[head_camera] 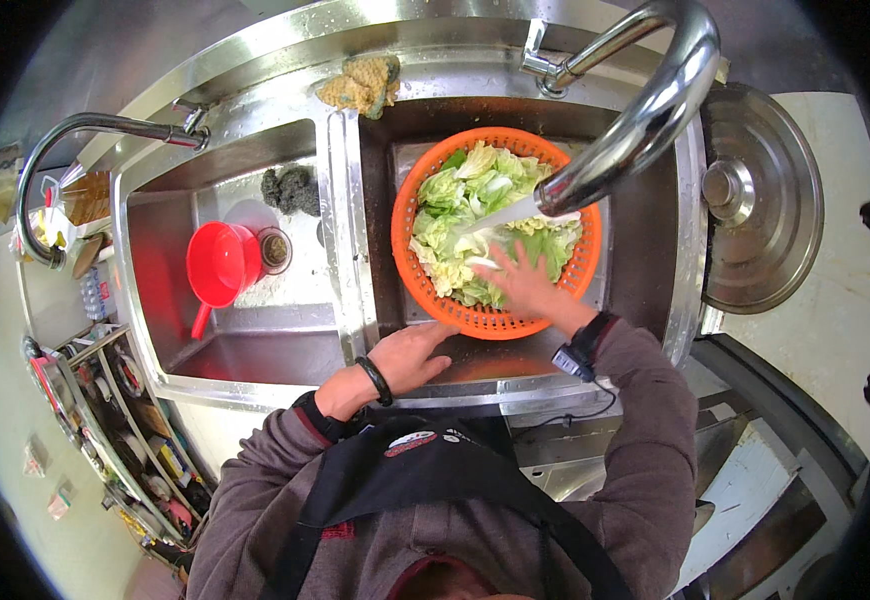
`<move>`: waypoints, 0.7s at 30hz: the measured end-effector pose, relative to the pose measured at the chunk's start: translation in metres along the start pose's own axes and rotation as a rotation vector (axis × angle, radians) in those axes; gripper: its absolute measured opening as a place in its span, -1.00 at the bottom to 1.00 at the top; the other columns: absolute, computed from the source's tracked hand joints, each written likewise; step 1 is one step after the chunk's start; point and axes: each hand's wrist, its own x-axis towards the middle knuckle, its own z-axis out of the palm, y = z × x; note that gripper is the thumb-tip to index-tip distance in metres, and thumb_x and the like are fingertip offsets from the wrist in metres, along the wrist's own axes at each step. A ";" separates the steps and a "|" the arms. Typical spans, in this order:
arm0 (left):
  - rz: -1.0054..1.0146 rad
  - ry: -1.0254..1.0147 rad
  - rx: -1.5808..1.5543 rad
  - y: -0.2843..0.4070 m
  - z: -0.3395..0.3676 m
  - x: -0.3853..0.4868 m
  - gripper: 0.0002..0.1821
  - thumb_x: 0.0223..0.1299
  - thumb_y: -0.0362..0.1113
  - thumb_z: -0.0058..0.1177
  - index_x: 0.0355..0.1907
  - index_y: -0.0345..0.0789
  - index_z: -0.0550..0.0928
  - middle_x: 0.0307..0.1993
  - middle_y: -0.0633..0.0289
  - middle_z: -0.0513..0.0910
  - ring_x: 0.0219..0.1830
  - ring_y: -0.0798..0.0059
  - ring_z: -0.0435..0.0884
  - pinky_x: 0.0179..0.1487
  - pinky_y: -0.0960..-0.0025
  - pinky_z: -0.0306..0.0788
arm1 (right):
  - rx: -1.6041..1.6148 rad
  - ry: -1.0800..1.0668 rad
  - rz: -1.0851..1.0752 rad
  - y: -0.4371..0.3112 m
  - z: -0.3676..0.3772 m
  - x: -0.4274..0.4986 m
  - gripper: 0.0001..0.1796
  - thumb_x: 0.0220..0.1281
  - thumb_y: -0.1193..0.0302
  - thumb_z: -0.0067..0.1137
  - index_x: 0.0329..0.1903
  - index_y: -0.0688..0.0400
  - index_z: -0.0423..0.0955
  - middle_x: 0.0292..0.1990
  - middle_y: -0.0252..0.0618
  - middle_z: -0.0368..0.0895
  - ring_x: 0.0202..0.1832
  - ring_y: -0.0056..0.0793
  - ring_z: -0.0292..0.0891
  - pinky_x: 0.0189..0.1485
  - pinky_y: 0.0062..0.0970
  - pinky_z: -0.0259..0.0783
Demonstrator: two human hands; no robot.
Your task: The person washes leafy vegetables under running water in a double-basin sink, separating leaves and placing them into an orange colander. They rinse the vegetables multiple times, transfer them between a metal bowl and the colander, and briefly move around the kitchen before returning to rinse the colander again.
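Observation:
An orange plastic colander (pixel 414 289) stands in the right sink basin, filled with loose pale-green cabbage or lettuce leaves (pixel 446 191). Water (pixel 506 214) streams from the chrome faucet (pixel 607 150) onto them. My right hand (pixel 526 289) is over the near right part of the leaves, fingers spread and slightly blurred, with nothing gripped. At the colander's near left edge is my left hand (pixel 409 360), thumb apart and fingers stretched toward the rim. Its fingertips are at the rim; whether they press on it is unclear.
In the left basin lie a red plastic dipper (pixel 223 262) and dark scouring pads (pixel 290 189) near the drain (pixel 275 250). A worn sponge (pixel 364 84) rests on the back ledge. A second faucet (pixel 105 124) arches left. To the right is a round metal lid (pixel 769 202).

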 end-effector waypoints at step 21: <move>-0.011 0.018 0.002 0.001 0.007 0.001 -0.48 0.14 -0.26 0.05 0.18 -0.34 0.37 0.06 -0.06 0.49 0.12 0.05 0.45 0.18 0.17 0.33 | 0.359 0.107 -0.153 0.016 -0.064 0.078 -0.40 0.06 0.07 0.16 0.17 0.01 0.42 0.13 0.04 0.37 0.21 -0.03 0.23 0.28 -0.18 0.19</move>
